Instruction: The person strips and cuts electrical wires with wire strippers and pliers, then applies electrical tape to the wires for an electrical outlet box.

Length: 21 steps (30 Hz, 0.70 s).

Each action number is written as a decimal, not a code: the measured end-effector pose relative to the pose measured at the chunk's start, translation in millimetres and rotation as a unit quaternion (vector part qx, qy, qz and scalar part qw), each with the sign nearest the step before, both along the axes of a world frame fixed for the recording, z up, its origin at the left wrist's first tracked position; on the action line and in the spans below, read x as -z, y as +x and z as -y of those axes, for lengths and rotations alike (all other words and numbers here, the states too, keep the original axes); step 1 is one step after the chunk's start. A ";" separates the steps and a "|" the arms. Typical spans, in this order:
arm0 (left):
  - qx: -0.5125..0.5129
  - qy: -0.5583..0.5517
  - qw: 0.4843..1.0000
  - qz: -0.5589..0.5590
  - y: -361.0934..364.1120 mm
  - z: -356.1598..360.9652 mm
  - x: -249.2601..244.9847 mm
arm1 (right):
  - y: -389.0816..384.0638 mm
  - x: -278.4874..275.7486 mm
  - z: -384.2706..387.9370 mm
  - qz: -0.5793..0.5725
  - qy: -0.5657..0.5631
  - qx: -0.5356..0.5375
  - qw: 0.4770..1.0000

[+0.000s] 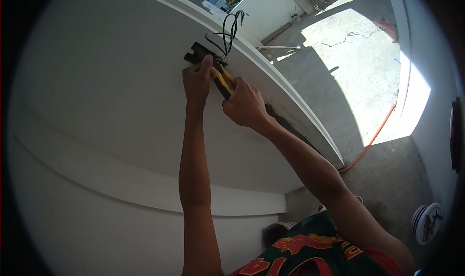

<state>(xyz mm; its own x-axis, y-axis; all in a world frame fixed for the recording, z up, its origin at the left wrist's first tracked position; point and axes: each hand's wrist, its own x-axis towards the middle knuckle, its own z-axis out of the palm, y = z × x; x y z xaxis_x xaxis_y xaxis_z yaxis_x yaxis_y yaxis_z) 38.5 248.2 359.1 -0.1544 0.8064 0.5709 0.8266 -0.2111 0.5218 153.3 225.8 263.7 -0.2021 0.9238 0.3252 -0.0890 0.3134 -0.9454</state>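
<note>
A black electrical box (194, 52) is set in the pale wall, its inside partly covered by my hands. Several dark wires (226, 36) loop out of it toward the door opening. My right hand (246, 103) grips yellow-and-black pliers (222, 84), whose jaws point up at the box and the wire ends. My left hand (197, 82) is closed at the lower edge of the box, thumb raised beside the pliers' head. What its fingers pinch is hidden from view.
An orange hose (375, 138) runs over the concrete floor to the wall's end. A white bucket of tools (427, 223) stands at lower right. Another bucket (276, 233) sits by the wall near my body. Thin cable (346, 36) lies on the sunlit floor outside.
</note>
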 end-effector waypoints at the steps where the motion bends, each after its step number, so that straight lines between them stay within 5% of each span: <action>1: 0.003 0.005 1.000 -0.008 0.5 -1.0 -1.9 | 0.3 -2.8 -2.3 0.006 -0.006 -0.009 1.000; 6: 0.017 -0.010 1.000 0.010 2.7 7.9 -2.3 | 17.1 -12.9 9.1 0.015 -0.062 -0.078 0.995; 9: 0.071 -0.091 0.985 -0.126 -13.7 23.2 25.8 | 10.1 49.4 32.4 0.014 -0.037 -0.040 0.998; 14: 0.072 -0.025 0.992 -0.100 -2.1 54.2 80.8 | 36.9 83.8 54.8 0.042 -0.039 -0.056 0.997; 18: 0.237 -0.036 0.949 0.204 -35.2 65.8 104.2 | 53.6 105.8 75.1 0.033 0.018 -0.085 0.996; 21: 0.235 -0.032 0.926 0.293 -16.9 90.1 110.9 | 65.7 121.1 92.9 0.026 0.017 -0.097 0.995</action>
